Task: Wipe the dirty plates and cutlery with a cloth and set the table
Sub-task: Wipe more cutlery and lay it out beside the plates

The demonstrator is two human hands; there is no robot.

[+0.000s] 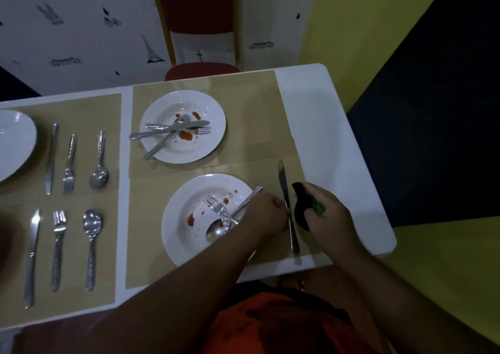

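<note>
Head view, lower right: a slim steel knife (pixel 287 207) lies on the tan woven placemat (pixel 151 245) beside a round smeared plate (pixel 178 234); left hand (pixel 266 213) pinches it, right hand (pixel 326 210) clutches a dark crumpled cloth (pixel 301 210).

both forearms (pixel 189 280) are bare, with no sleeve, watch or band showing on either one. the left hand (pixel 266 213) and right hand (pixel 328 213) wear no gloves or rings that can be made out. an orange garment (pixel 284 326) covers the body at the bottom edge, with a dark band (pixel 273 291) along its upper side; dim light hides finer detail.
</note>
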